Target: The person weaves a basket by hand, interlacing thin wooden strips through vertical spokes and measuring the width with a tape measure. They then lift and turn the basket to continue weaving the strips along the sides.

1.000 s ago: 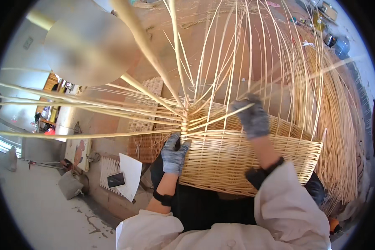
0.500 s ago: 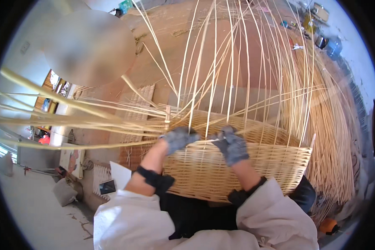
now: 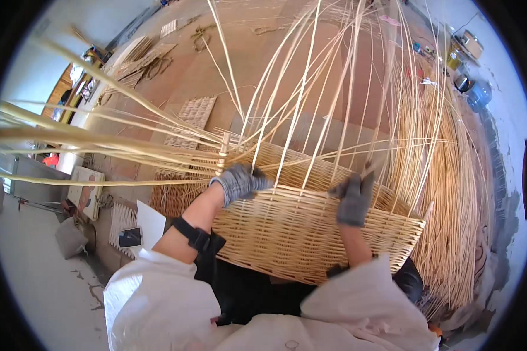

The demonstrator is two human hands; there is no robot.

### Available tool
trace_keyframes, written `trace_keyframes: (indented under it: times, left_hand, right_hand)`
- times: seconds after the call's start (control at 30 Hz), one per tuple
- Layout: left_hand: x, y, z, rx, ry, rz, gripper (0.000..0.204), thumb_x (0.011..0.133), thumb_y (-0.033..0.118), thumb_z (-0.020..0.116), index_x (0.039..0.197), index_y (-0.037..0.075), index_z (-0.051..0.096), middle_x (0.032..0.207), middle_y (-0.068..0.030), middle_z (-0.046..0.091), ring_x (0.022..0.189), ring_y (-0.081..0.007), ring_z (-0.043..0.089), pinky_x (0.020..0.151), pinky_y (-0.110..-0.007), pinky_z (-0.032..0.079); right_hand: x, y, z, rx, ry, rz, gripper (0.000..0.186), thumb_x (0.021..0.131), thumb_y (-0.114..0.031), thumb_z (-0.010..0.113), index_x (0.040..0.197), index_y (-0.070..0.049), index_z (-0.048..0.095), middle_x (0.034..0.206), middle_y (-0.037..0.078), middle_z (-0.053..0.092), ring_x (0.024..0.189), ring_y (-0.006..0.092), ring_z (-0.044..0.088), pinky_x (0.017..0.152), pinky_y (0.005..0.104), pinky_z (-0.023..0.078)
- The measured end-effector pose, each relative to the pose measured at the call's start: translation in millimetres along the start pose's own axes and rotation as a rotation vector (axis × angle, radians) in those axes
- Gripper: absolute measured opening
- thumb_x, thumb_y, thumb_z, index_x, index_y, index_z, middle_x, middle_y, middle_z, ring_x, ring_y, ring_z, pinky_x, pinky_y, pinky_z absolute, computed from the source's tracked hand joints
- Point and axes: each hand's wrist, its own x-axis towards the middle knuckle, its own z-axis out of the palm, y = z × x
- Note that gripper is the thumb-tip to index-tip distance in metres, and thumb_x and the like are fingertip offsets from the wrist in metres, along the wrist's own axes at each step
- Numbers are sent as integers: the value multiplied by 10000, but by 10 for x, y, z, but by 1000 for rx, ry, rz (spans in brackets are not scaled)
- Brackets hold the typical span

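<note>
A half-woven wicker basket [image 3: 287, 234] with a long rectangular body lies across my lap, its near wall facing me. Tall pale wicker rods [image 3: 301, 105] stand up from its walls. In a grey knitted glove, my left hand [image 3: 240, 182] is closed over the near rim close to the left corner; its fingertips are partly hidden among the rods. My right hand [image 3: 353, 202], gloved too, is over the near rim farther right, beside the upright rods. Motion smears its fingers, and whether they grip a rod cannot be made out.
Long thick rods [image 3: 99, 137] jut out leftward from the basket's left corner. A big bundle of loose rods [image 3: 451, 216] lies along the right. Woven panels [image 3: 193, 117] rest on the floor beyond the left corner. A phone [image 3: 130, 237] lies at lower left, near a grey cushion [image 3: 71, 238].
My right hand has moved right along the rim, away from my left hand. My left hand stays at the left part of the rim. The view has shifted, and a blurred round shape is gone.
</note>
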Motion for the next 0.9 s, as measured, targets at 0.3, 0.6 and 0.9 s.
trace_keyframes:
  times: [0.3, 0.6, 0.9]
  left_hand:
    - [-76, 291, 554, 935, 526, 393, 693, 639, 608, 541, 1038, 42, 539, 944, -148, 567, 962, -263, 516, 882, -420, 322]
    - [-273, 6, 749, 1012, 460, 444, 601, 612, 562, 593, 980, 89, 556, 914, -98, 565, 913, -249, 508, 890, -484, 249]
    - [-1186, -51, -807, 197, 322, 556, 257, 806, 168, 542, 1001, 3, 559, 953, -95, 584, 839, -145, 548, 731, -246, 440]
  right_hand:
    - [129, -647, 319, -262, -132, -26, 286, 839, -113, 468, 1122, -117, 422, 599, 33, 480, 488, 133, 478, 495, 332, 500]
    - [-106, -2, -210, 249, 223, 211, 167, 819, -46, 484, 980, -93, 481, 546, 22, 456, 455, 123, 445, 430, 302, 437]
    - [-1, -119, -229, 279, 114, 264, 34, 808, -35, 496, 836, -42, 479, 541, 57, 453, 457, 184, 449, 500, 354, 457]
